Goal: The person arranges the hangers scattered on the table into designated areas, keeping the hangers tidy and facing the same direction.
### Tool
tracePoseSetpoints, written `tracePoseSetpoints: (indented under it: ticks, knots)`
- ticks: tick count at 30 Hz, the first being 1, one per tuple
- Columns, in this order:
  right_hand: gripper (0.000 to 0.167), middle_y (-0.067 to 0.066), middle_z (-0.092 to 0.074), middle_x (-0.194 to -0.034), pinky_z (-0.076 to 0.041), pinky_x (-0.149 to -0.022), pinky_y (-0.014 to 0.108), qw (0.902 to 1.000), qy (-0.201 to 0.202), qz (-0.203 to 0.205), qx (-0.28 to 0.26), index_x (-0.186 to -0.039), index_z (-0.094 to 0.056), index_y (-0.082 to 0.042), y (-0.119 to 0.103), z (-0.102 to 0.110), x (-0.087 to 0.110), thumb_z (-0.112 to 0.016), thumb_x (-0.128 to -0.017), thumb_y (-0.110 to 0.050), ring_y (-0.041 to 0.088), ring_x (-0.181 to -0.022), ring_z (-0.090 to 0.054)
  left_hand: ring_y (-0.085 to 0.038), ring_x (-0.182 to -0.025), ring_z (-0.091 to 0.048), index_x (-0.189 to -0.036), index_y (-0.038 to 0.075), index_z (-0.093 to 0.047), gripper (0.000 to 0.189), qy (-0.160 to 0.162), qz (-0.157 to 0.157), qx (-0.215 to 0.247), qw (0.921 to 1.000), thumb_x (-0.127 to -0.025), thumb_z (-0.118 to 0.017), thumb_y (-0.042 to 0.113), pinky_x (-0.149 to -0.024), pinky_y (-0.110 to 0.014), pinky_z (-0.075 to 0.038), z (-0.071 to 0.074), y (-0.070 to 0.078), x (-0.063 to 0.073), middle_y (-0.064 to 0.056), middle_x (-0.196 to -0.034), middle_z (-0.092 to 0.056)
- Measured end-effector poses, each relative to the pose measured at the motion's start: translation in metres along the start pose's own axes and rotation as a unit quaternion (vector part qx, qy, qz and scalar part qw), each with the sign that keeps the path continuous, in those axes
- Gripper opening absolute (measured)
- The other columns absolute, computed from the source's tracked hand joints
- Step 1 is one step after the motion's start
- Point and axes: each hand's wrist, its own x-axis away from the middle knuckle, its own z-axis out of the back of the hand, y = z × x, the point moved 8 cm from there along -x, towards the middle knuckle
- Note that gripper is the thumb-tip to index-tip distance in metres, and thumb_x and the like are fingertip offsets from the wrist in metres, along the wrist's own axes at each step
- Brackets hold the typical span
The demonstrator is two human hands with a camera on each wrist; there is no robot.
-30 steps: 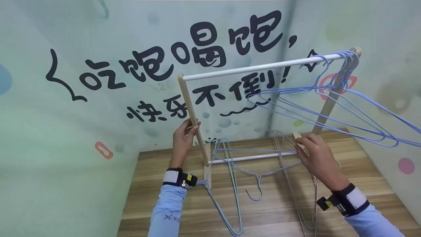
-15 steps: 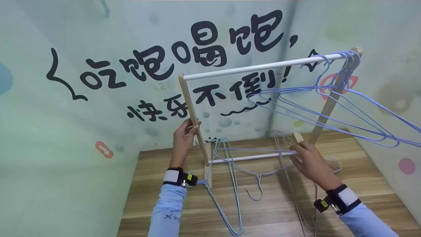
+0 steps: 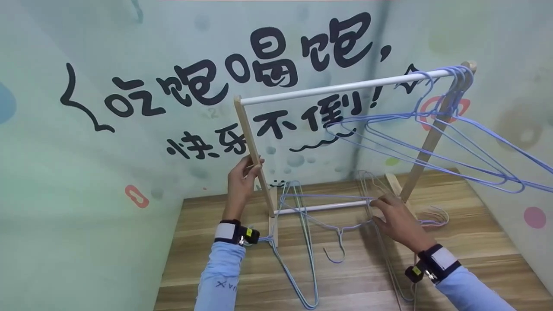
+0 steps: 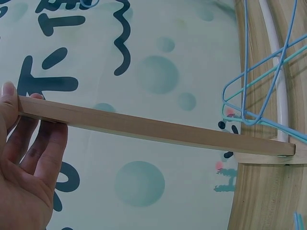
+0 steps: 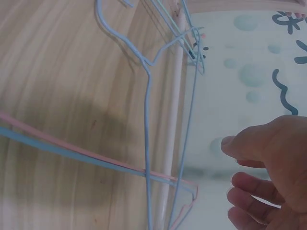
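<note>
My left hand (image 3: 241, 183) grips the left wooden upright (image 3: 249, 140) of a small clothes rack, thumb and fingertips on its two sides in the left wrist view. Low at the right, my right hand (image 3: 399, 222) hovers with fingers loosely bent and nothing between them, as the right wrist view shows. A blue wire hanger (image 5: 147, 100) lies nearest to it, beside the white lower bar (image 3: 328, 206), its hook pointing toward me. In the head view the right hand hides that hanger's right end. Several blue-purple hangers (image 3: 391, 115) hang at the right end of the white top bar (image 3: 345, 88).
On the wood-grain surface (image 3: 345, 285), blue and green hangers (image 3: 312, 259) lie at the left, crossing the lower bar. Pink and blue hangers (image 5: 72, 148) lie at the right. Printed walls (image 3: 108, 172) enclose the back and sides.
My right hand has moved left and slightly down, from the foot of the right upright to the blue hanger's right end. The left hand keeps its hold on the left upright.
</note>
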Motion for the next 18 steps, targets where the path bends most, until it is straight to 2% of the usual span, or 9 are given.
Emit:
tracePoseSetpoints:
  ticks: [10,18]
  knots:
    - [0.043,0.021,-0.063,-0.105,-0.053,-0.085,0.056,0.9996,-0.016,0.025,0.001,-0.109,-0.066,0.007,0.003,-0.029,0.008,-0.081,-0.07,0.015,0.042,-0.096,-0.061,-0.024,-0.114,-0.065,-0.132,0.002,-0.061,0.031,-0.001,0.006,-0.006,1.0,-0.103,-0.06,0.012,-0.096,-0.034,-0.055,0.0,-0.001,0.0,-0.009,-0.122,-0.067]
    - [0.045,0.021,-0.066,-0.105,-0.058,-0.079,0.052,0.9985,-0.028,0.047,-0.006,-0.11,-0.068,0.008,0.0,-0.045,0.013,-0.078,-0.067,0.018,0.04,-0.093,-0.065,-0.024,-0.114,-0.066,-0.133,-0.003,-0.059,0.035,-0.003,-0.003,-0.001,1.0,-0.103,-0.06,0.014,-0.097,-0.037,-0.054,0.0,-0.001,-0.001,-0.01,-0.121,-0.068]
